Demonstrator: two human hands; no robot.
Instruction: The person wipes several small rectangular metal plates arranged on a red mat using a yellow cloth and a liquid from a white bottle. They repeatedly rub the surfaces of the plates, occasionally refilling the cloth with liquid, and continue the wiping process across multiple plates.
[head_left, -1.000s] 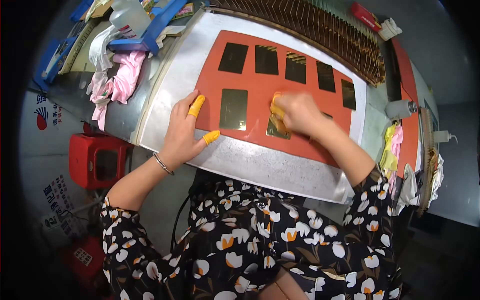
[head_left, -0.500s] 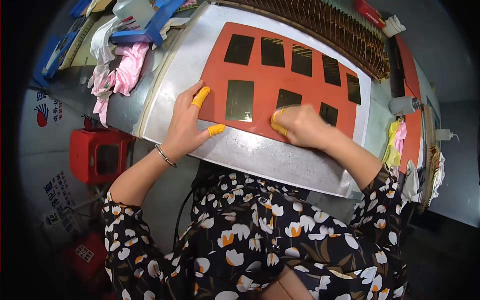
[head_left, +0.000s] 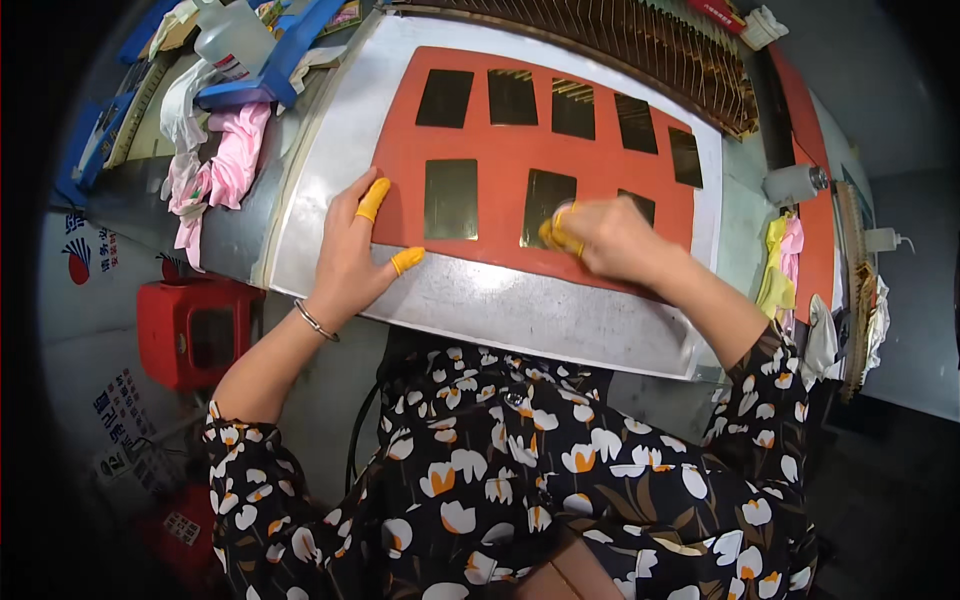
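Observation:
A red mat (head_left: 505, 155) lies on a pale metal board, with several dark, glossy rectangular plates on it in two rows. My left hand (head_left: 352, 245) rests open at the mat's left near corner, its thumb and index finger spread and covered by yellow finger cots. My right hand (head_left: 610, 240) is closed, with yellow-covered fingertips pressed together at the right side of a dark plate (head_left: 545, 195) in the near row. Something whitish shows at those fingertips, too small to name. Left of that plate lies another dark plate (head_left: 451, 200). My right hand partly hides the nearest right-hand plate (head_left: 637, 205).
A brown slotted rack (head_left: 640, 50) runs along the far edge. Pink cloth (head_left: 238, 155) and a blue tray (head_left: 270, 85) with a bottle (head_left: 232, 40) are at left. A clear bottle (head_left: 795, 185) and yellow cloth (head_left: 775, 270) lie right. A red stool (head_left: 190, 330) stands below left.
The whole view has shifted slightly. My right hand has moved up and right relative to the middle near plate, uncovering its lower left part. My left hand stays at the mat's corner.

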